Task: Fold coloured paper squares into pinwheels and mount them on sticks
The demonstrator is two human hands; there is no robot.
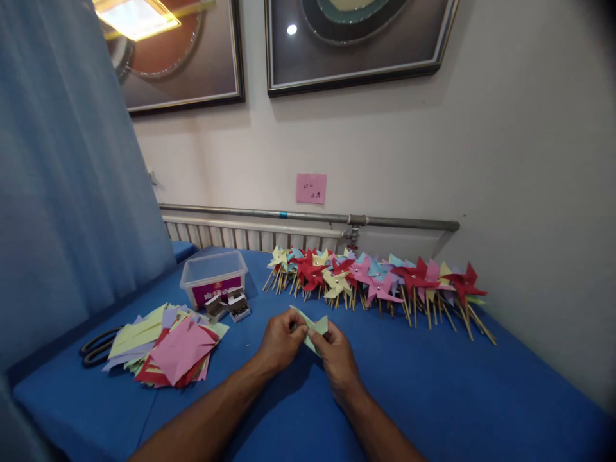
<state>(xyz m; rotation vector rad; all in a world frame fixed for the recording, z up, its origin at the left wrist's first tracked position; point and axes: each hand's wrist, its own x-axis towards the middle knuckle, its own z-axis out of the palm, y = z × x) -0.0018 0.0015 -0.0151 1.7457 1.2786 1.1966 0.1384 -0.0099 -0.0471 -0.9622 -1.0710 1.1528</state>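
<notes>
Between my two hands, above the blue table cover [414, 391], is a light green paper [312, 328] with its corners bent up like a pinwheel. My left hand [283, 339] pinches its left side, thumb against fingers. From the right, my right hand [337, 359] grips the same paper, its thumb pressed on the folded part. The fingers hide much of the paper's middle, and whether a pin is there I cannot tell. Left of my hands lies a loose pile of cut paper squares [185, 350] in pink, red, green and purple. Black-handled scissors [99, 346] stick out from under it.
A clear plastic box [214, 266] stands at the back left, with small open boxes of pins [238, 305] in front. Several finished pinwheels [380, 285] on sticks lie in a row along the back right. A radiator [250, 236] and pipe run behind; a blue curtain [72, 179] hangs left.
</notes>
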